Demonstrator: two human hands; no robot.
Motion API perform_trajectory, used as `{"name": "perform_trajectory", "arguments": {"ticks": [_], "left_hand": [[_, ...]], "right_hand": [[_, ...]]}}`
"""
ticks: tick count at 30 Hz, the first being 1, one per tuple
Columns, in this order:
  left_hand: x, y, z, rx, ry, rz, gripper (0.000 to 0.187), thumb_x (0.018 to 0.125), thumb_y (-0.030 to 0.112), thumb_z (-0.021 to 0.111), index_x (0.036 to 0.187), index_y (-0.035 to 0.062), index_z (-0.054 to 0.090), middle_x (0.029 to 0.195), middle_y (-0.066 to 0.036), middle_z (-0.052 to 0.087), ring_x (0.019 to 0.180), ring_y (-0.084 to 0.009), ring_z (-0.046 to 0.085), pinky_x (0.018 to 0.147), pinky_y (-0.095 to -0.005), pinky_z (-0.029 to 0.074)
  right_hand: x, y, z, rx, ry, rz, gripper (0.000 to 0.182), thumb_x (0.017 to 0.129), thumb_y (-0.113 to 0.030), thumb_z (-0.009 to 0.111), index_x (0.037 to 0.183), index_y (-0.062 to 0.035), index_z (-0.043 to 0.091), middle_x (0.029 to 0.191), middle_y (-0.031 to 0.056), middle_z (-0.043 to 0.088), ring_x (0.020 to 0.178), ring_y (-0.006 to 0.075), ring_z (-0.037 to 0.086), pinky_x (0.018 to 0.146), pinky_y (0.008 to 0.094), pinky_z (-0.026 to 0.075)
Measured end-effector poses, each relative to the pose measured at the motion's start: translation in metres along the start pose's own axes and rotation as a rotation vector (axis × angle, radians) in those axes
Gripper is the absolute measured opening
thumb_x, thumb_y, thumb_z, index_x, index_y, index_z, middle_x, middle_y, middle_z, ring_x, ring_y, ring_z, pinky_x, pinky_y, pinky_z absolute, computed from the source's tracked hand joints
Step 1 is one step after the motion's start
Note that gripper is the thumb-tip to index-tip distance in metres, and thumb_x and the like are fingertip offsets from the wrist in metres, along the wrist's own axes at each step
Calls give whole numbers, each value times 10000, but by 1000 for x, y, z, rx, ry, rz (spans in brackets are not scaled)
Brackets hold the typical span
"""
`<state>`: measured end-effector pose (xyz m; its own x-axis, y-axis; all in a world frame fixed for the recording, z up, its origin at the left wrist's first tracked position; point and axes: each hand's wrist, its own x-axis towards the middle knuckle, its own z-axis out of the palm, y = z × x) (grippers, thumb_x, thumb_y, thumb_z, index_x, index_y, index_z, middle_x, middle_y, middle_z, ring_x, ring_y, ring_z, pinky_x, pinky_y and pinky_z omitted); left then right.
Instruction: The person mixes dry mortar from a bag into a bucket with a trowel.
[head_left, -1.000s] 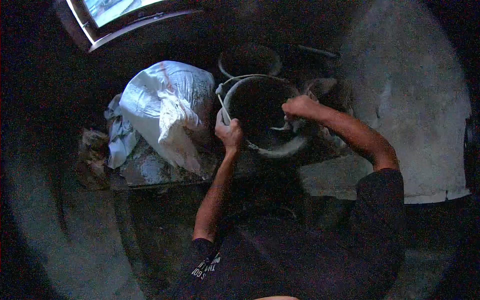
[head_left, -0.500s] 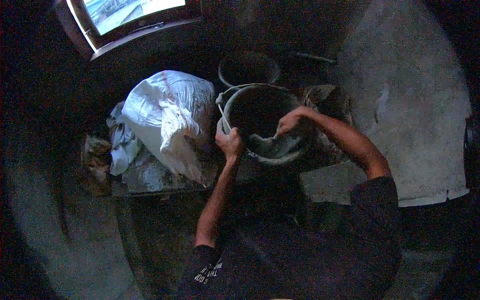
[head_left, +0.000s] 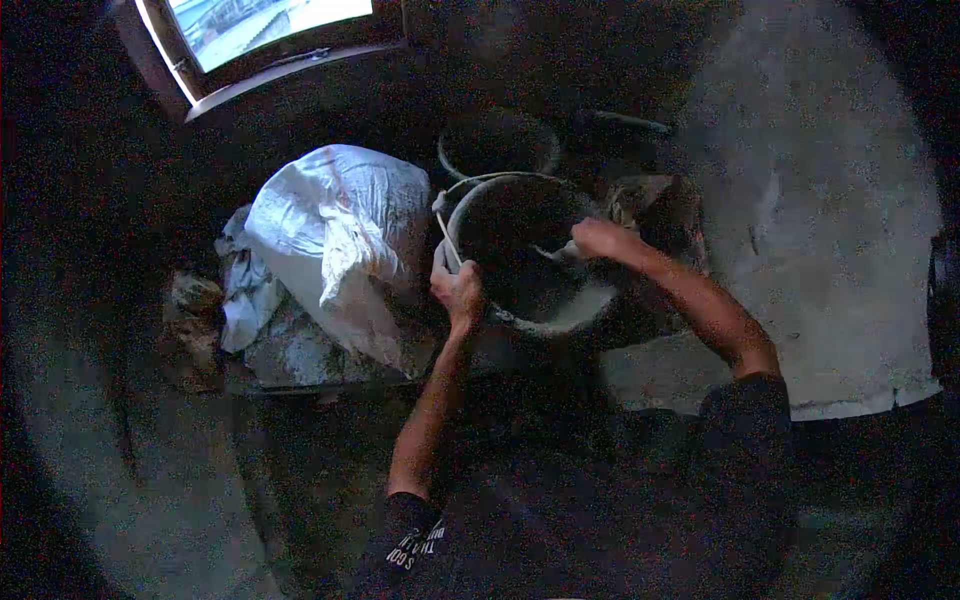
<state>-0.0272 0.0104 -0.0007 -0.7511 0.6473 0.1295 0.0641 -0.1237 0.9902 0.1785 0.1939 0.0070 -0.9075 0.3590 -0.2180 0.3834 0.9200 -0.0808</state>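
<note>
A dark bucket (head_left: 560,325) with a pale, dusty rim stands in front of me, its wire handle (head_left: 448,232) lying along the left and far side. At the near left of its rim, my left hand (head_left: 459,290) is closed on the edge, thumb up. My right hand (head_left: 603,241) is closed over the bucket's right side. From its fingers a trowel-like tool (head_left: 550,254) with a pale edge points left into the bucket. The dark interior hides most of the contents and the tool's exact shape.
A bulging white sack (head_left: 340,210) stands left of the bucket, with crumpled sacking (head_left: 245,290) beside it. Behind is a second bucket (head_left: 500,143). A crumpled brownish bag (head_left: 655,205) lies to the right, before a large grey panel (head_left: 820,210). A window (head_left: 270,30) is at upper left.
My right hand has moved slightly right, and the tool's pale edge has lifted from the near inner wall towards the bucket's middle. My left hand stays on the rim.
</note>
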Motion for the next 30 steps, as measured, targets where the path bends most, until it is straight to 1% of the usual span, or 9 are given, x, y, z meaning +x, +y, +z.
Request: {"name": "perform_trajectory", "arguments": {"ticks": [4,10,12,15,19,21,24,27,30], "left_hand": [[2,-5,1,-42,-11,-44,430,589,87,465,1004,-24,451,834,-133,538,723,-193,503,676,-280,382],[2,-11,-2,19,1,24,431,587,104,479,999,-23,455,828,-134,538,717,-196,505,672,-277,383],[5,-15,0,-3,-20,23,436,586,109,483,1001,-20,456,838,-138,539,731,-200,509,683,-277,382],[3,-18,1,14,1,11,440,588,109,484,1008,-19,453,861,-146,537,768,-209,512,706,-277,376],[2,-19,3,34,30,41,450,592,108,480,1019,-26,442,874,-152,532,783,-224,512,717,-285,373],[4,-19,3,25,31,37,452,592,109,477,1021,-29,439,877,-152,530,783,-227,511,717,-289,373],[6,-18,2,-15,-43,17,455,594,114,472,1025,-28,437,886,-149,526,786,-232,509,720,-294,373],[4,-17,3,23,16,5,452,594,115,465,1023,-27,440,882,-144,527,780,-222,509,717,-294,374],[4,-9,2,39,-5,-72,456,589,122,466,1019,-28,442,872,-144,531,773,-213,509,718,-296,375]], "right_hand": [[-14,-47,-18,301,212,-10,242,698,-211,495,529,-68,400,523,125,395,478,268,393,478,360,321],[1,-53,-13,67,-480,151,112,763,-159,418,757,-51,444,802,75,448,729,168,430,609,283,333],[-31,-64,-37,612,20,-128,212,749,-257,469,747,-46,492,714,69,475,638,166,438,554,281,352],[13,20,105,504,-81,-65,297,733,-323,492,669,-33,499,573,73,448,521,165,402,480,278,350],[-11,-72,-22,984,135,-105,407,740,-386,464,609,-1,491,472,80,408,447,167,365,432,300,335],[11,-89,-55,203,-511,31,417,766,-386,426,629,2,492,482,76,402,448,144,343,430,304,331],[34,-49,-40,322,-717,-333,443,776,-405,401,675,8,528,515,80,471,452,145,396,443,331,354],[20,-72,-91,246,-817,-73,418,786,-386,396,767,-1,558,636,84,552,556,138,490,498,315,397],[14,-18,-44,543,-767,-62,403,784,-379,408,842,-14,566,751,74,582,666,142,528,556,296,414]]}}
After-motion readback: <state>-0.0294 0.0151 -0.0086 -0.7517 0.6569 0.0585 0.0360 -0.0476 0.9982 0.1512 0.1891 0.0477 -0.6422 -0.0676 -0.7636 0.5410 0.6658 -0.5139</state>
